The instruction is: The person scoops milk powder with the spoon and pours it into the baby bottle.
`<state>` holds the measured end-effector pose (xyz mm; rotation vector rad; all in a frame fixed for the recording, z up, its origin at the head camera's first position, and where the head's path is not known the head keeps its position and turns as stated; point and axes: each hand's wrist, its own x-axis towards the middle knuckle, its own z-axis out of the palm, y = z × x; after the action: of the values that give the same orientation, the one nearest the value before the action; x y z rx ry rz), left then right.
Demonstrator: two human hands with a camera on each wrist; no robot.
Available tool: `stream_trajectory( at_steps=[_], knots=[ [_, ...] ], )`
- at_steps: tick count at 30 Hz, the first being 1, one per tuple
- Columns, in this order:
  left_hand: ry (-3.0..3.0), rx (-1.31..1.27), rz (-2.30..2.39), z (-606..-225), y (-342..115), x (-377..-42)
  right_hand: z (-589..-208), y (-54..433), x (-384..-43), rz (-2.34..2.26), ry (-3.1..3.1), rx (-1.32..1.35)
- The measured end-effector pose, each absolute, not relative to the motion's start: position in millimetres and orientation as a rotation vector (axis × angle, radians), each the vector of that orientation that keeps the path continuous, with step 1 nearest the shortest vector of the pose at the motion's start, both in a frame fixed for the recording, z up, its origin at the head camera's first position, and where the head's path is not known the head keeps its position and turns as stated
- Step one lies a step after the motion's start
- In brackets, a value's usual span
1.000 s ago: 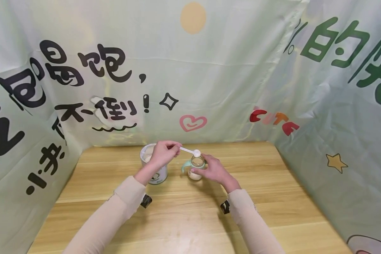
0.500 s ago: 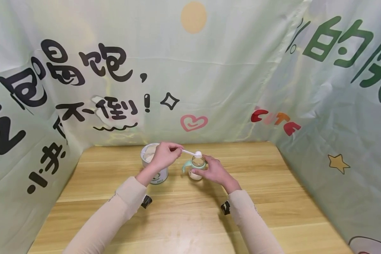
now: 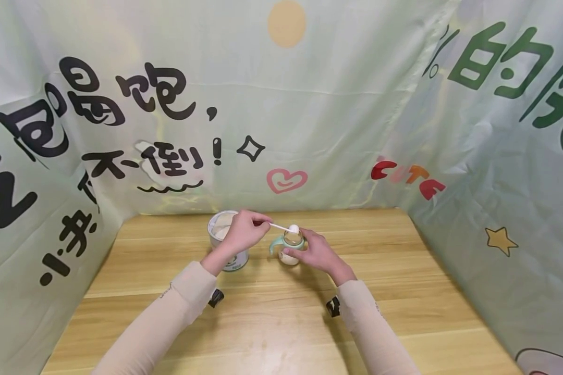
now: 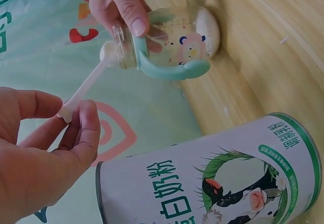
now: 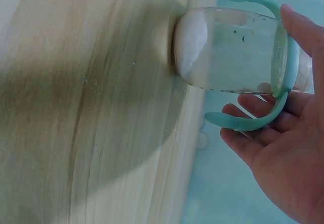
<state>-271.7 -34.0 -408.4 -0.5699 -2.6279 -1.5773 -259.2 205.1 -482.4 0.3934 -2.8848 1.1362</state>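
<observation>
My left hand pinches the handle of a white scoop between thumb and fingers. The scoop's bowl sits right at the open mouth of a clear baby bottle and looks tipped over in the head view. Two pale green curved handles stick out from the bottle's collar. White powder lies in its bottom. Upright on the table, the bottle is gripped near its neck by my right hand, with the thumb on the collar. Beside my left hand stands an uncovered milk powder can with a cow picture.
The wooden table carries a few white specks near the bottle, seen in the right wrist view. Printed cloth walls rise along its back and both sides. Black wrist cameras hang under both sleeves.
The scoop has shifted slightly right and its bowl has turned over at the bottle's mouth. My right hand and the bottle have stayed in place.
</observation>
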Motion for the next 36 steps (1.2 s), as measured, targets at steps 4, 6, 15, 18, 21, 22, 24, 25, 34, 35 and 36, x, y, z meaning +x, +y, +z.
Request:
stream_trajectory(
  at_steps=[4,6,15,18,21,22,24,25,34,35,36],
  knots=[
    [-2.651,-0.565,-1.572,-408.1,-35.0,-270.8,-482.6,205.1,-259.2,1.137,-2.888,0.402],
    [-2.666,-0.559,-1.57,-407.4,-35.6,-270.4,-482.3,205.2,-258.9,1.134,-2.89,0.404],
    [-2.692,-0.572,-1.571,-407.5,-36.4,-270.6,-481.9,205.0,-258.9,1.107,-2.901,0.397],
    [-2.693,-0.576,-1.566,-408.1,-36.7,-270.9,-481.9,205.2,-258.8,1.1,-2.904,0.39],
    [-2.691,-0.581,-1.564,-408.1,-37.4,-270.6,-481.8,205.5,-258.5,1.095,-2.909,0.388],
    [-2.691,-0.582,-1.56,-408.0,-37.7,-270.5,-481.9,205.6,-258.5,1.092,-2.912,0.387],
    [-2.69,-0.592,-1.551,-407.7,-37.8,-270.1,-481.8,205.7,-258.6,1.089,-2.918,0.384],
    [-2.691,-0.597,-1.545,-407.5,-37.8,-269.9,-481.8,205.7,-258.6,1.084,-2.917,0.387],
    [-2.709,-0.64,-1.463,-408.4,-37.7,-268.7,-482.6,205.8,-258.6,1.073,-2.904,0.402],
    [-2.708,-0.639,-1.462,-408.5,-37.6,-268.7,-482.8,205.9,-258.7,1.075,-2.905,0.401],
    [-2.707,-0.637,-1.461,-408.9,-37.4,-268.9,-483.0,205.9,-258.7,1.077,-2.907,0.399]
  ],
)
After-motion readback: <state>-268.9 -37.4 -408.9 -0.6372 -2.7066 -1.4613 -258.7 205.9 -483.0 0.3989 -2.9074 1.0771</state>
